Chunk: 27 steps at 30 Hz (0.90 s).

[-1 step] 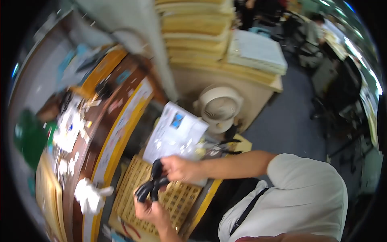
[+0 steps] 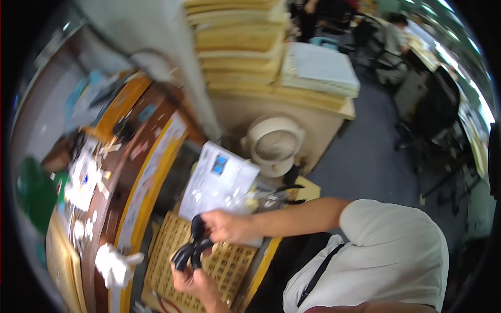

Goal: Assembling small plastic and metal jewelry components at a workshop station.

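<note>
My right hand (image 2: 227, 227) reaches in from the right, and my left hand (image 2: 194, 281) comes up from the bottom edge. Black finger covers (image 2: 197, 228) appear to sheathe the thumb and finger of each hand. Their tips meet in a pinch; whatever small thing lies between them is hidden. Both hands hover over a tan tray (image 2: 156, 276) divided into a grid, with small dark pieces in many cells. Beyond the tray is a white sheet (image 2: 201, 177) with a blue picture, and a shiny clear plastic bag (image 2: 232, 195) rests on it.
A white glove (image 2: 111, 266) lies on the bench's yellow edge strip. Black-handled pliers (image 2: 292, 194) are past my right wrist, and a round fan (image 2: 275, 141) stands behind. Yellowish stacks (image 2: 237, 47) rise at the back. Farther right are an office chair (image 2: 441, 104) and another person (image 2: 395, 39).
The view has shifted slightly, so the surroundings sit a little farther left and lower. Both hands keep nearly the same pinch above the tray.
</note>
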Motion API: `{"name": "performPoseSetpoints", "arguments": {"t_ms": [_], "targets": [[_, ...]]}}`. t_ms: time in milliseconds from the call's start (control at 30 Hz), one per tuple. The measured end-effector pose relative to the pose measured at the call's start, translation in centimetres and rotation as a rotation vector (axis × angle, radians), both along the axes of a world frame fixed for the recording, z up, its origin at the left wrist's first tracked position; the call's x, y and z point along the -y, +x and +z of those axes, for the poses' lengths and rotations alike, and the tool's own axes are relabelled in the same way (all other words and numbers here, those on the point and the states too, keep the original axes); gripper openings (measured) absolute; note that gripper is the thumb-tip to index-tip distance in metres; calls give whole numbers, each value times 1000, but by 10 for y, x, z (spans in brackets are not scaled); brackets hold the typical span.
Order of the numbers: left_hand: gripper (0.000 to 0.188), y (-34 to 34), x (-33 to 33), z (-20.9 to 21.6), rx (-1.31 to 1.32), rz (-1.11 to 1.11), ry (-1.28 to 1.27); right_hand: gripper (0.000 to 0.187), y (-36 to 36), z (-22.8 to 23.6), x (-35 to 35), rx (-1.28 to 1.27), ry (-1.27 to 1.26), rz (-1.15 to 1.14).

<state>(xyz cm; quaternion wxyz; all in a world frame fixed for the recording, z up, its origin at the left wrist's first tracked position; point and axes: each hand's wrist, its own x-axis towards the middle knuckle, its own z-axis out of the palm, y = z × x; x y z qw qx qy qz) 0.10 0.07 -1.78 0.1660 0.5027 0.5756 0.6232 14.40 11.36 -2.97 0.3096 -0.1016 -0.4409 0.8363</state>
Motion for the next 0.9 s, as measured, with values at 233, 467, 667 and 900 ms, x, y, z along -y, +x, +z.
{"name": "performPoseSetpoints", "arguments": {"t_ms": [233, 467, 667, 900], "targets": [[22, 16, -5, -1, 87, 20, -51, 24, 13, -2, 0, -54, -96, -45], [19, 4, 0, -2, 132, 109, -90, 14, 36, 5, 17, 277, 197, -198], [20, 9, -8, 12, 348, 8, -119, 33, 151, 24, 32, 888, 1108, -1049], [21, 5, -10, 7, 564, -127, -140, 22, 176, 8, 37, 1289, 1347, -680]]}}
